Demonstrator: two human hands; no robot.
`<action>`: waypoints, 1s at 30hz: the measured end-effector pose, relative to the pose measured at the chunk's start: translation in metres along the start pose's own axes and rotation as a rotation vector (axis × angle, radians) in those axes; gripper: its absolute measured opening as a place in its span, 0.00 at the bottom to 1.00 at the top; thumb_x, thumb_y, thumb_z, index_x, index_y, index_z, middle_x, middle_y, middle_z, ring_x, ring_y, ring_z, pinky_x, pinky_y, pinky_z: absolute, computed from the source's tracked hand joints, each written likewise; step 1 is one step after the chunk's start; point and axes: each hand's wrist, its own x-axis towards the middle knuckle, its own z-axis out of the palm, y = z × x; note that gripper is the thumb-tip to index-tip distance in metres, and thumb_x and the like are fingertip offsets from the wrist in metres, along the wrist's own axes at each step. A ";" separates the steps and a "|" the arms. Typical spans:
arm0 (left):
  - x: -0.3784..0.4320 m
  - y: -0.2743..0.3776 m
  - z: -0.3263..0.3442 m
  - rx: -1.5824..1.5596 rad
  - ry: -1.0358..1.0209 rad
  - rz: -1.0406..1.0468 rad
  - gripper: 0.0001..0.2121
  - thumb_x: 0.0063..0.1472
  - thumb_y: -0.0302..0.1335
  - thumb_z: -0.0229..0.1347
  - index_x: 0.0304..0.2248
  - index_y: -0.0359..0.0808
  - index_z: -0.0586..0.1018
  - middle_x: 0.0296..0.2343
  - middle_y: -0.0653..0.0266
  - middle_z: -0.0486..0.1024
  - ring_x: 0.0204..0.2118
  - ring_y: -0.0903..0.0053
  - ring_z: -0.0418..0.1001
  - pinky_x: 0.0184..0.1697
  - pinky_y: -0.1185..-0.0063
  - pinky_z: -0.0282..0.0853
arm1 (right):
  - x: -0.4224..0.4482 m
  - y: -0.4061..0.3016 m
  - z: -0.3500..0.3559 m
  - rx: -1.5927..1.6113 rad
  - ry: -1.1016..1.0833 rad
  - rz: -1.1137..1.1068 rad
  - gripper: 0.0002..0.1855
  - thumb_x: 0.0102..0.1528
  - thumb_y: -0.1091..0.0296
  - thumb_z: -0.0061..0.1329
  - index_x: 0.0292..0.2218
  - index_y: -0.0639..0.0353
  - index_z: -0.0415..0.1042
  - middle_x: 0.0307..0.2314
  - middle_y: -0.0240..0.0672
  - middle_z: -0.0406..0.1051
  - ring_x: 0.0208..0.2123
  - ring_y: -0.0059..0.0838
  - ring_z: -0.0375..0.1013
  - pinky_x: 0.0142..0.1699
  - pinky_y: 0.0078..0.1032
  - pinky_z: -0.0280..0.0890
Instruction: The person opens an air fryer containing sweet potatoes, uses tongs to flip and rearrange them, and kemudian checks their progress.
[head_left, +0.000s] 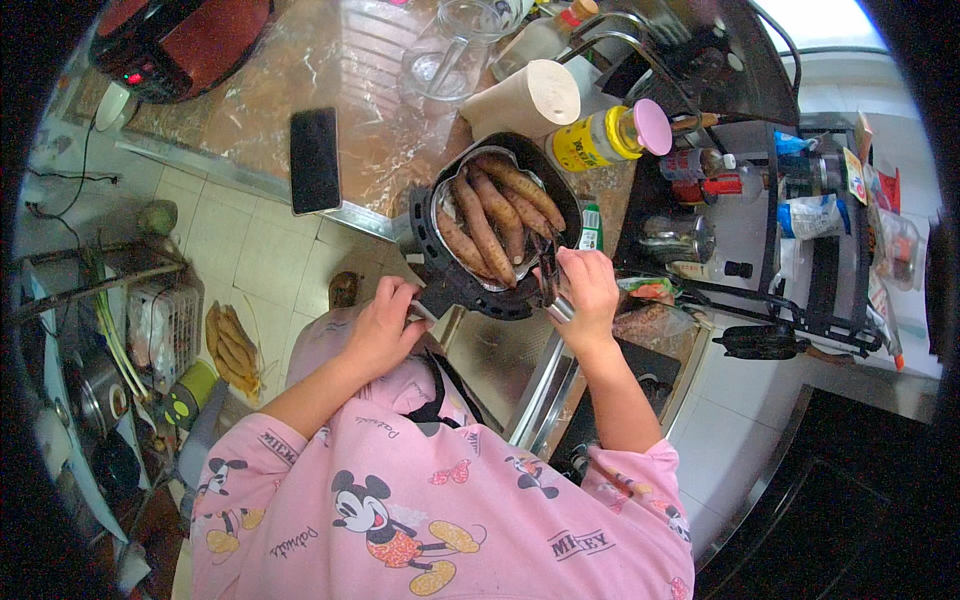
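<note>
Several brown sweet potatoes (499, 214) lie side by side in a foil liner inside a black air fryer basket (442, 277). The basket sits at the edge of the marble-patterned counter. My right hand (589, 289) is shut on dark metal tongs (551, 277) with silver handles, their tips at the lower right of the sweet potatoes. To the lower left of the basket, my left hand (390, 322) has curled fingers beside a silver and black part that may be the basket's handle; whether it grips this part is unclear.
A black phone (315, 161) lies on the counter left of the basket. Behind the basket are a paper towel roll (525, 101), a yellow-labelled jar (592, 142) and a glass pitcher (450, 64). A red and black appliance (180, 45) stands far left. A crowded black rack (757, 225) is at right.
</note>
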 end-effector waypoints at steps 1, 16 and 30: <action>0.000 0.000 0.000 0.000 0.000 -0.001 0.23 0.50 0.28 0.56 0.45 0.31 0.64 0.42 0.48 0.60 0.43 0.50 0.65 0.45 0.66 0.64 | -0.002 0.002 -0.001 -0.002 0.023 0.015 0.21 0.37 0.74 0.61 0.35 0.63 0.69 0.27 0.41 0.69 0.31 0.44 0.69 0.38 0.33 0.64; -0.001 0.002 -0.002 0.022 -0.007 -0.009 0.23 0.51 0.29 0.57 0.45 0.31 0.64 0.43 0.48 0.60 0.44 0.50 0.66 0.45 0.66 0.65 | 0.005 0.006 -0.029 0.194 0.130 0.168 0.18 0.37 0.75 0.62 0.32 0.64 0.71 0.27 0.41 0.72 0.30 0.41 0.72 0.38 0.29 0.67; 0.000 0.001 -0.003 -0.007 0.007 0.025 0.23 0.51 0.29 0.57 0.45 0.31 0.64 0.43 0.48 0.60 0.43 0.51 0.66 0.44 0.66 0.65 | 0.012 0.018 -0.027 0.343 0.102 0.262 0.23 0.37 0.74 0.64 0.37 0.63 0.71 0.33 0.40 0.72 0.35 0.37 0.72 0.43 0.26 0.66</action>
